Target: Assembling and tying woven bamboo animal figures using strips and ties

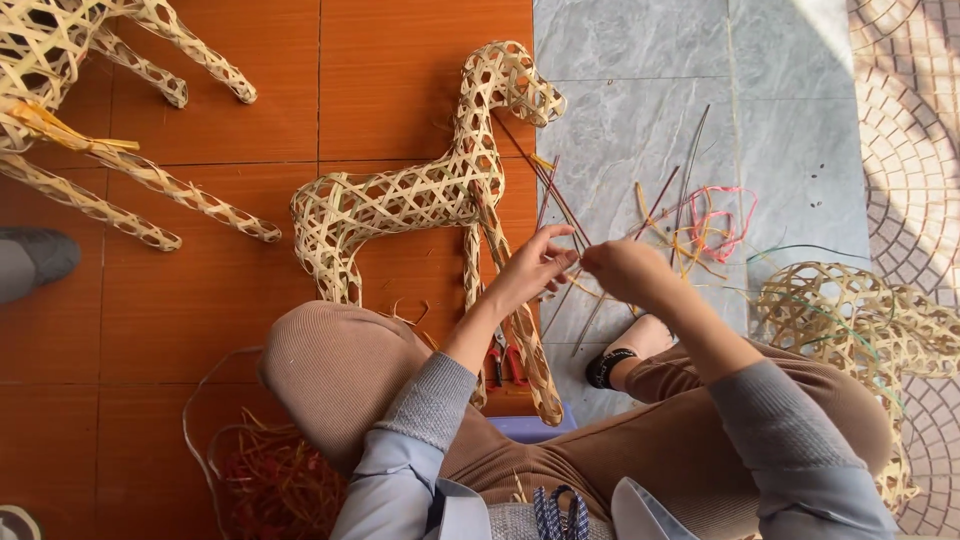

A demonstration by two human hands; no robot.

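Note:
A woven bamboo horse figure (420, 195) lies on its side on the orange tiled floor in front of me. My left hand (530, 270) and my right hand (625, 270) meet just right of its front leg, both pinching thin dark strips (548, 185) that run up toward the horse's neck. The fingertips of both hands are closed on the strips. My knees, in brown trousers, frame the lower part of the view.
A second woven figure (90, 110) lies at top left, a third (860, 320) at right. Loose coloured strips (705, 225) lie on the grey tiles. Red-handled pliers (505, 362) rest by the horse's leg. A basket of strips (270, 475) sits lower left. Another person's shoe (35, 258) shows at left.

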